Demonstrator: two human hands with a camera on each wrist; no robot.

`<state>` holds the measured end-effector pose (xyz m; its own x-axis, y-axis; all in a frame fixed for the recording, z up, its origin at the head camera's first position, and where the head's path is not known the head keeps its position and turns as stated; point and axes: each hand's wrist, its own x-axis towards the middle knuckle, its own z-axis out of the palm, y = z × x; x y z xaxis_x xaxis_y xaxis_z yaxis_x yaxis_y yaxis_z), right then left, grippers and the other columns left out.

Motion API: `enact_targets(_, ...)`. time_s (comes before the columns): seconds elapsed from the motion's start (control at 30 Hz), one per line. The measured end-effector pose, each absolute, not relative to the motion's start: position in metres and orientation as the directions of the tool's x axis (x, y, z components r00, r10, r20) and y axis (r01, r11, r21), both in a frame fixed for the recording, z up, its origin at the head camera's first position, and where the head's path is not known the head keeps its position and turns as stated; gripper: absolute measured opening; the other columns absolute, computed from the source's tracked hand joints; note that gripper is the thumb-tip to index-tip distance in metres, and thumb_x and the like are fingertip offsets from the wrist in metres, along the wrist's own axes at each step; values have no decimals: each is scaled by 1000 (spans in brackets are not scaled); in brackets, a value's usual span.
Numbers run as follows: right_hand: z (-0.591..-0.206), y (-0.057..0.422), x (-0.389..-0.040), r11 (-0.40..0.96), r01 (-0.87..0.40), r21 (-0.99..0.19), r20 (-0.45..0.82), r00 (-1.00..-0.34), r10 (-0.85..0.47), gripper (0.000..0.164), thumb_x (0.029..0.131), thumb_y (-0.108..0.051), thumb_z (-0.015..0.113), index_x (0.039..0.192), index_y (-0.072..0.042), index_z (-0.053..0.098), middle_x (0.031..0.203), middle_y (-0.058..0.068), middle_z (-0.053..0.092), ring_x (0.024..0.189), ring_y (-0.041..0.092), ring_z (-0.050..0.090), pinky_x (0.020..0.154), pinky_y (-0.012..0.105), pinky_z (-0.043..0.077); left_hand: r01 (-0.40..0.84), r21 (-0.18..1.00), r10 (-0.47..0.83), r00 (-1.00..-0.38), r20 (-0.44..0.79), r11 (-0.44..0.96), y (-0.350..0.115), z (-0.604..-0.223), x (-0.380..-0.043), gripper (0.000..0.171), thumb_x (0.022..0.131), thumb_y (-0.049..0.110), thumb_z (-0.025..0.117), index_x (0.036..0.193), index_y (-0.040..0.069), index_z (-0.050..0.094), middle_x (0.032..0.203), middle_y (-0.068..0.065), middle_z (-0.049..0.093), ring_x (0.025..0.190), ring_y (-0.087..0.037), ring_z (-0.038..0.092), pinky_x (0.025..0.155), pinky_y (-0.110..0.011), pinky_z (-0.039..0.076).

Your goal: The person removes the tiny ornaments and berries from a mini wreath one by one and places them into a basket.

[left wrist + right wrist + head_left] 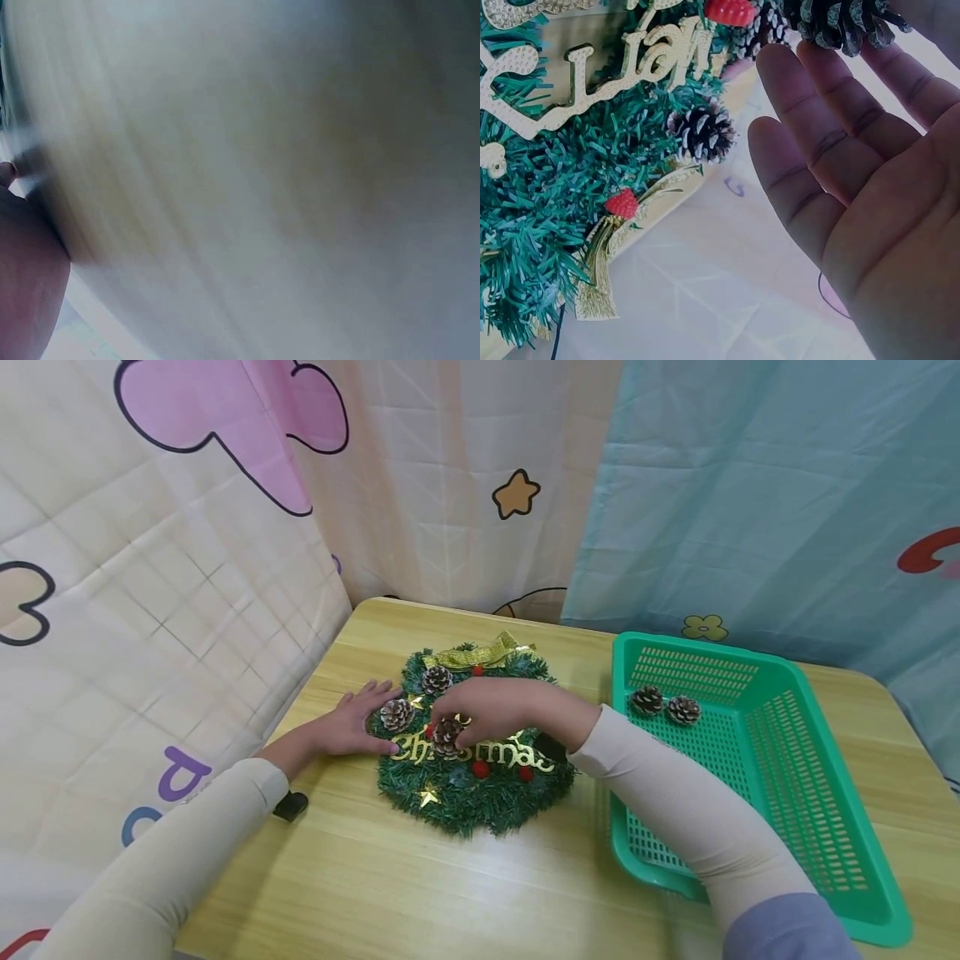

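A green Christmas wreath point(480, 810) lies on the wooden table, with gold "Christmas" lettering point(525, 753), gold stars and red berries point(481, 769). Over its middle-left part, my right hand point(491, 706) pinches a brown, white-tipped pine cone point(447, 737) between thumb and fingers. In the right wrist view this pine cone point(840, 22) shows at the fingertips, partly cut off by the frame. My left hand point(356, 722) rests at the wreath's left edge, fingers extended near a pine cone point(397, 715) on the wreath. Another pine cone point(437, 681) sits just beyond, below the gold ribbon point(480, 654).
To the right stands a green plastic basket point(817, 718) holding two pine cones, one of them nearer its left wall point(647, 700). My right forearm crosses over the basket's left rim. Printed curtains point(465, 527) hang behind and left of the table point(450, 893).
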<state>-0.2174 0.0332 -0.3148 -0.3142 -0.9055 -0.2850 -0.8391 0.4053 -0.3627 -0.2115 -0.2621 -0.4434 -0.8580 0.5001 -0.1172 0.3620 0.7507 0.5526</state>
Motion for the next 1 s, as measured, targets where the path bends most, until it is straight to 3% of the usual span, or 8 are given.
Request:
enact_targets(0.27, -310, 42, -218, 386, -838, -385, -251, -308, -918, 24, 95, -17, 68, 118, -15, 64, 106, -8, 63, 99, 7, 58, 89, 27, 47, 366, 549, 503, -856, -117, 751, -262, -444, -213, 101, 83, 54, 75, 160, 15, 22, 165, -17, 10, 150, -39, -5, 112, -67, -5)
enact_targets(0.53, -306, 57, -218, 420, -824, -380, -238, -352, -905, 38, 95, -18, 68, 131, -10, 60, 122, -1, 63, 109, 14, 58, 95, 34, 47, 366, 552, 504, -856, -117, 749, -262, -444, -213, 101, 83, 54, 75, 160, 15, 22, 165, -17, 10, 150, -39, -5, 112, -67, -6)
enact_targets(1.0, -294, 84, -219, 517, -738, -434, -238, -460, -856, 44, 96, -22, 67, 138, -12, 57, 136, 0, 57, 117, 16, 57, 99, 37, 46, 370, 550, 505, -856, -113, 749, -262, -445, -212, 101, 83, 54, 75, 160, 14, 22, 165, -16, 9, 150, -39, -6, 111, -68, -6)
